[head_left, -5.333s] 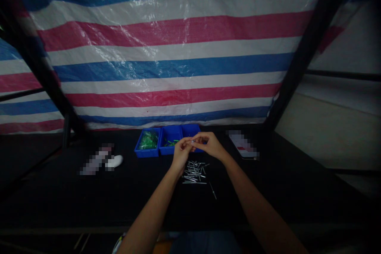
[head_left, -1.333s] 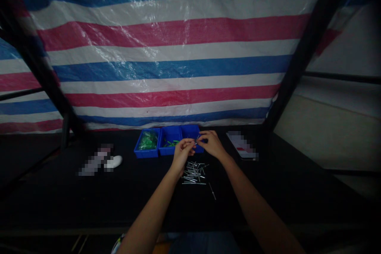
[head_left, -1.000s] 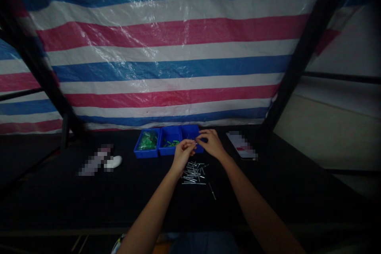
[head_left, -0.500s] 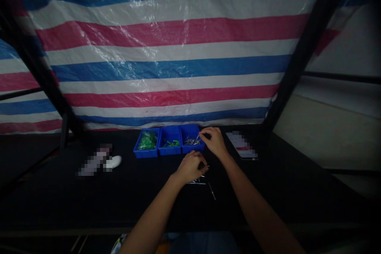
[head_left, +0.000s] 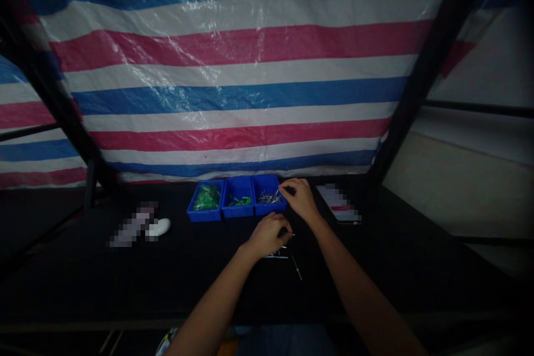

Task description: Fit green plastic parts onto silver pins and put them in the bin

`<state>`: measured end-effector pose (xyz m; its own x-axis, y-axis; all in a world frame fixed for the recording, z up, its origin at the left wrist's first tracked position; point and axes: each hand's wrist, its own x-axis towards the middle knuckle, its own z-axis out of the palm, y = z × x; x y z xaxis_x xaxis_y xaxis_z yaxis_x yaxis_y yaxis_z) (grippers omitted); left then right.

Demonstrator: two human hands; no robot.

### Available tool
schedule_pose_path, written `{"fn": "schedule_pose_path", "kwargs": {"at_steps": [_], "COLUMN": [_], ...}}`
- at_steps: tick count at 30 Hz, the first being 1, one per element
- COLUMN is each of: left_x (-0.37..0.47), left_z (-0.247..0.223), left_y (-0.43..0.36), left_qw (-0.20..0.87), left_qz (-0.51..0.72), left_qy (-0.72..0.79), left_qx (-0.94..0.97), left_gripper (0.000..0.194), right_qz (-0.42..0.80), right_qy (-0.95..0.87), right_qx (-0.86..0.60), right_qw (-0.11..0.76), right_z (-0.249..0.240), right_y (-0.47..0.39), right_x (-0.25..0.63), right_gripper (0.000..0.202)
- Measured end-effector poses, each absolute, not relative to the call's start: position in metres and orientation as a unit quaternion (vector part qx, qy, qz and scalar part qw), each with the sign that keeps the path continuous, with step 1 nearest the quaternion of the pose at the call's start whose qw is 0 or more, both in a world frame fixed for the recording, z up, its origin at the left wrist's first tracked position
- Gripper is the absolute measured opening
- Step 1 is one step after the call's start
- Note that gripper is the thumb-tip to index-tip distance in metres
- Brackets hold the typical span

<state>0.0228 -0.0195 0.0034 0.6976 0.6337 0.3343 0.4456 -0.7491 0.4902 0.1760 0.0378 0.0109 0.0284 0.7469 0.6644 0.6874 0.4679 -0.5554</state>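
Observation:
My left hand (head_left: pixel 272 233) is closed in a pinch on a thin silvery metal rod (head_left: pixel 292 234), whose tip pokes out past the fingers. Under and beside that hand lie several slim metal rods (head_left: pixel 278 257), partly hidden by it, and one more thin rod (head_left: pixel 297 268) sits apart to the right. At the right edge of the right-hand blue bin (head_left: pixel 267 211), my right hand (head_left: pixel 299 196) pinches a small shiny metal pin (head_left: pixel 277 192). Small silvery metal pieces (head_left: pixel 267 198) lie heaped in that bin; their exact kind is too small to tell.
The middle blue bin (head_left: pixel 238 212) holds small green pieces (head_left: pixel 240 201); the left one (head_left: pixel 204 216) holds a clear bag of green pieces (head_left: pixel 207 198). A white computer mouse (head_left: pixel 159 227) and a blurred-out item (head_left: pixel 133 226) lie left, a phone (head_left: pixel 339 203) right. Striped sheeting (head_left: pixel 242 94) hangs behind.
My left hand has shifted very slightly, and the rod tip in it has moved a touch right. The right hand stays at the bin's edge.

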Motion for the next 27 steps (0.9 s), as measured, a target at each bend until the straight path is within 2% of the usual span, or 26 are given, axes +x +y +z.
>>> {"fn": "schedule_pose_path", "kwargs": {"at_steps": [5, 16, 27], "left_x": [0.025, 0.023, 0.016], "left_z": [0.004, 0.008, 0.015], "left_y": [-0.018, 0.002, 0.002], "left_qw": [0.25, 0.523, 0.589], "left_qz": [0.34, 0.527, 0.573], "left_qy": [0.323, 0.349, 0.326], "left_qx": [0.847, 0.572, 0.467], "left_gripper": [0.011, 0.027, 0.031], "right_qz": [0.038, 0.099, 0.203], "right_qy": [-0.694, -0.699, -0.74], "right_qx": [-0.517, -0.476, -0.378], "right_qw": [0.5, 0.524, 0.519], "right_z": [0.012, 0.018, 0.018], "right_y": [0.036, 0.032, 0.027], "right_x": [0.175, 0.172, 0.164], "right_gripper": [0.015, 0.015, 0.011]}}
